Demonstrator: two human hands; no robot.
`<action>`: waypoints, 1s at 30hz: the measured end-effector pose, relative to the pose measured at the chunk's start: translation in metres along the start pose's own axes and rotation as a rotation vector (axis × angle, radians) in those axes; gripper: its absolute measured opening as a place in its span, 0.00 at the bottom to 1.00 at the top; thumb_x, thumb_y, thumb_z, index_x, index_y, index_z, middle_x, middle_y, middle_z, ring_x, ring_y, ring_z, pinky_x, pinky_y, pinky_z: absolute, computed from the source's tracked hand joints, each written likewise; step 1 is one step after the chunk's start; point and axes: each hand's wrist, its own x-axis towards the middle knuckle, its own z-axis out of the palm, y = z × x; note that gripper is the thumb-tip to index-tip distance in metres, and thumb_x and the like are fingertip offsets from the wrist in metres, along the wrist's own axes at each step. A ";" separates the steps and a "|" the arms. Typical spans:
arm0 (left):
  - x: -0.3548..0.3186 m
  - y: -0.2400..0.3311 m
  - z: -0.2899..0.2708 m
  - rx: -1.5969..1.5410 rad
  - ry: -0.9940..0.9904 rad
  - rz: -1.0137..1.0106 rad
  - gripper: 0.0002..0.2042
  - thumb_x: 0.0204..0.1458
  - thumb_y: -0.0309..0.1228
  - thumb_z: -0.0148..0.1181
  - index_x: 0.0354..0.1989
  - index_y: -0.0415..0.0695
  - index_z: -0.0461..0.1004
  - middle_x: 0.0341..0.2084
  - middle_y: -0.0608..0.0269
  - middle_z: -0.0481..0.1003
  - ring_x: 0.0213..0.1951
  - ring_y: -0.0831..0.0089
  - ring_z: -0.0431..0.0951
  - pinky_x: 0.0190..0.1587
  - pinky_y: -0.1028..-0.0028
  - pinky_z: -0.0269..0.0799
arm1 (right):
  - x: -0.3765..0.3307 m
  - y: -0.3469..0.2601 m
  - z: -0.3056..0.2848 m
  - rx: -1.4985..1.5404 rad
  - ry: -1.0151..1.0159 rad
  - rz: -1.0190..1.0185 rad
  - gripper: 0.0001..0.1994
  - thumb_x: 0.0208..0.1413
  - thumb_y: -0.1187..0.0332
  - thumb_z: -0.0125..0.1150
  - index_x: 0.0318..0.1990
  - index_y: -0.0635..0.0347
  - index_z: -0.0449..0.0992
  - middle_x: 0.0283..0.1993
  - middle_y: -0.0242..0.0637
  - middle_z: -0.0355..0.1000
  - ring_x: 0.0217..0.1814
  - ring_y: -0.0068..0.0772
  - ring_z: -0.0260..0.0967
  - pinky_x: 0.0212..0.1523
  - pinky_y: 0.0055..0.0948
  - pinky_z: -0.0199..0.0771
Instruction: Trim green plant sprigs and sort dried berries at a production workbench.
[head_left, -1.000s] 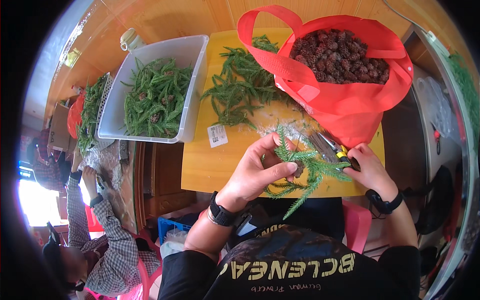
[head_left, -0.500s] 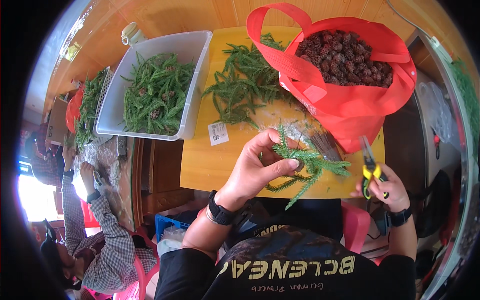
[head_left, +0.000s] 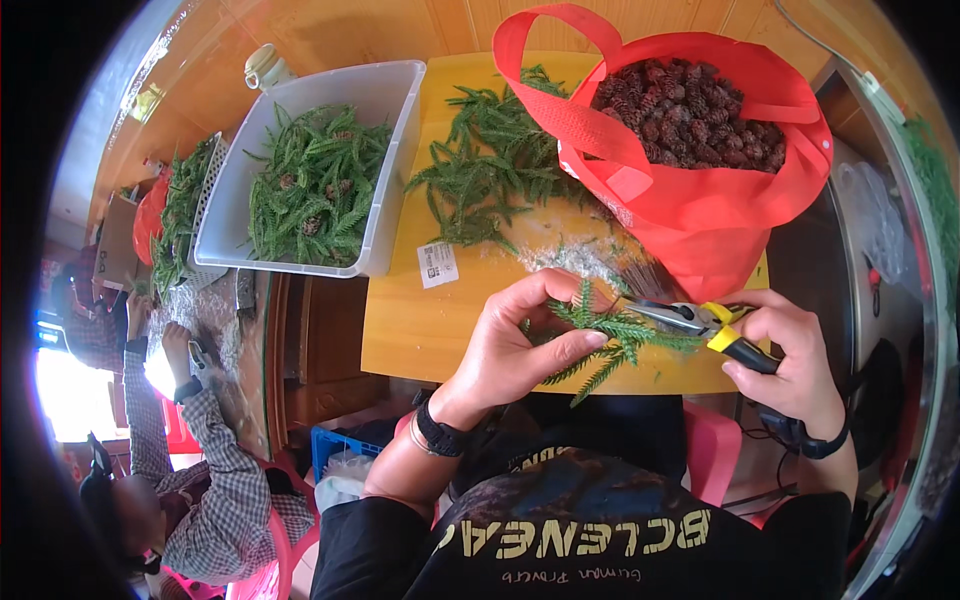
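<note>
My left hand [head_left: 525, 340] is closed, with a green pine sprig [head_left: 618, 335] pinched between thumb and fingers over the yellow table. In my right hand [head_left: 795, 350] is a pair of pliers [head_left: 738, 345] with yellow and black handles. Their metal jaws point left and lie over the top of the sprig, close to my left fingertips. Whether the jaws grip anything there I cannot tell. Just beyond the jaws lies a bundle of thin brown wires [head_left: 640, 268], partly covered by the pliers and the red bag.
A red bag [head_left: 715, 235] full of pine cones [head_left: 690, 120] stands at the right. More green sprigs [head_left: 480, 180] lie at the table's back. Left of it, a clear plastic bin [head_left: 408, 150] holds sprigs with cones. A white label [head_left: 437, 264] lies nearby. Another person [head_left: 235, 500] works at far left.
My right hand has brought the pliers left and turned them from pointing up to pointing left, so the jaws now meet the sprig. My left hand has barely moved.
</note>
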 end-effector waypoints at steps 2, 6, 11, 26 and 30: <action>-0.001 -0.002 -0.004 0.040 -0.081 0.046 0.12 0.49 0.18 0.59 0.41 0.39 0.68 0.42 0.63 0.70 0.46 0.77 0.71 0.48 0.77 0.70 | 0.004 -0.002 0.001 -0.012 0.000 -0.028 0.10 0.33 0.75 0.62 0.23 0.62 0.66 0.28 0.41 0.73 0.43 0.49 0.71 0.42 0.37 0.70; -0.002 0.001 -0.004 0.069 -0.060 0.050 0.12 0.49 0.19 0.60 0.41 0.39 0.69 0.41 0.64 0.70 0.45 0.78 0.71 0.47 0.77 0.70 | 0.004 -0.003 0.003 -0.043 0.011 -0.013 0.10 0.33 0.75 0.63 0.23 0.62 0.66 0.27 0.42 0.72 0.41 0.48 0.72 0.40 0.36 0.71; -0.001 0.001 -0.006 0.057 -0.084 0.069 0.10 0.48 0.20 0.62 0.40 0.39 0.71 0.40 0.64 0.71 0.44 0.79 0.71 0.45 0.78 0.70 | 0.006 -0.004 0.005 -0.099 0.058 -0.095 0.10 0.33 0.76 0.65 0.23 0.62 0.67 0.25 0.40 0.71 0.34 0.46 0.71 0.35 0.34 0.71; 0.000 0.014 0.000 0.174 0.028 0.081 0.08 0.44 0.22 0.65 0.31 0.38 0.73 0.31 0.61 0.71 0.37 0.74 0.70 0.41 0.77 0.66 | 0.012 -0.014 0.000 -0.110 -0.005 -0.108 0.12 0.31 0.75 0.64 0.21 0.59 0.64 0.19 0.39 0.65 0.25 0.48 0.69 0.34 0.35 0.73; 0.002 0.012 -0.004 0.242 0.016 0.084 0.08 0.44 0.23 0.65 0.31 0.39 0.72 0.31 0.60 0.71 0.36 0.74 0.71 0.41 0.77 0.66 | 0.013 -0.011 -0.002 -0.102 -0.030 -0.111 0.12 0.32 0.75 0.64 0.21 0.60 0.64 0.18 0.39 0.65 0.27 0.48 0.70 0.36 0.36 0.74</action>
